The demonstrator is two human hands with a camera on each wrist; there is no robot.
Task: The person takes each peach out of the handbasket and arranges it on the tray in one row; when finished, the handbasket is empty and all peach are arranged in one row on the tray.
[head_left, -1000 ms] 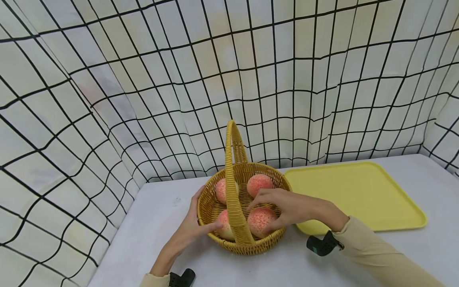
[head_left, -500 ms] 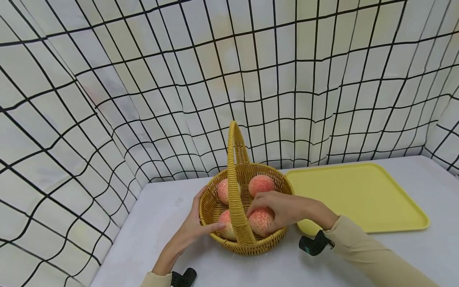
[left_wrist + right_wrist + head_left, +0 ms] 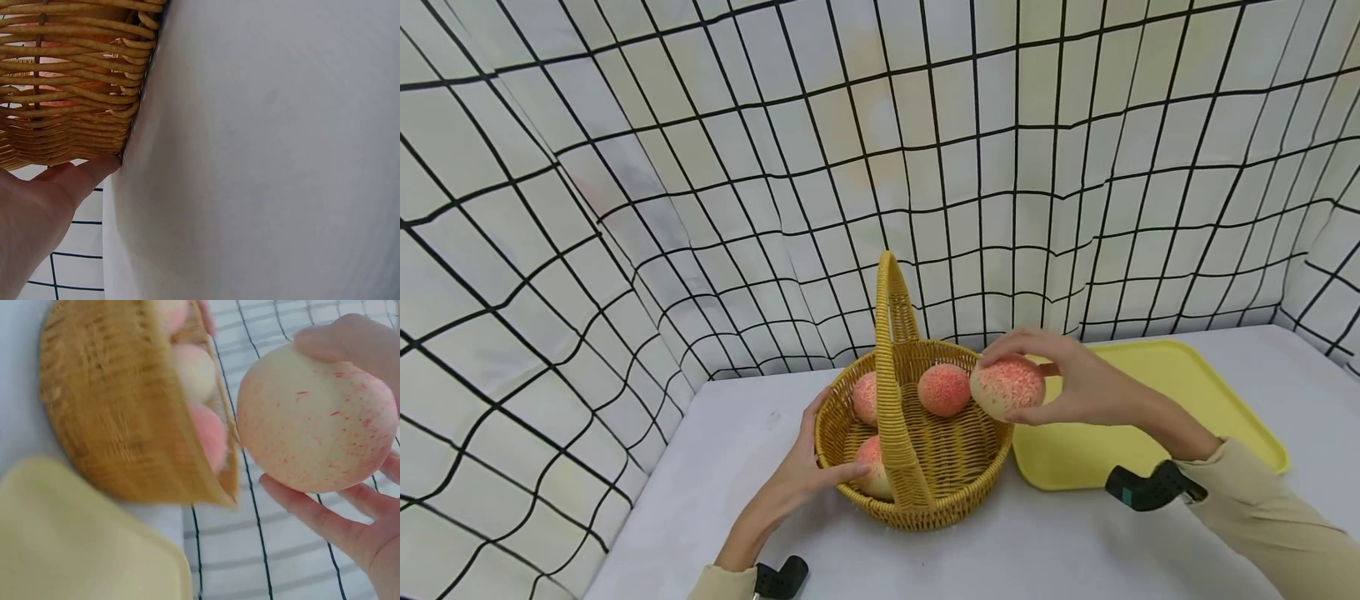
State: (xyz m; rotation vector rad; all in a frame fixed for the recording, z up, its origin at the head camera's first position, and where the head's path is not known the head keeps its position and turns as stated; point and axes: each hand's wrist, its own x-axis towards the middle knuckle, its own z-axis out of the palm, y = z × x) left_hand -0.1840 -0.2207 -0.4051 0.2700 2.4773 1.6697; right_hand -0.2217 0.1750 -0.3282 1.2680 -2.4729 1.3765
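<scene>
- Peach, pale with red speckling: held in the right hand, thumb on one side, fingers spread wide round the other. Lifted off the basket floor, by the right part of the rim; contact with the rim cannot be told.
- Left hand: grips the wicker basket, fingers along the outer wall, thumb over the rim.
- Second peach: inside the basket, just left of the right fingers.
- Third peach: inside, at the left thumb tip; touching or not, cannot tell.
- Fourth peach: inside, beyond the left thumb, partly behind the upright handle.
- Yellow tray: on the white table, below the right fingers and extending right.
</scene>
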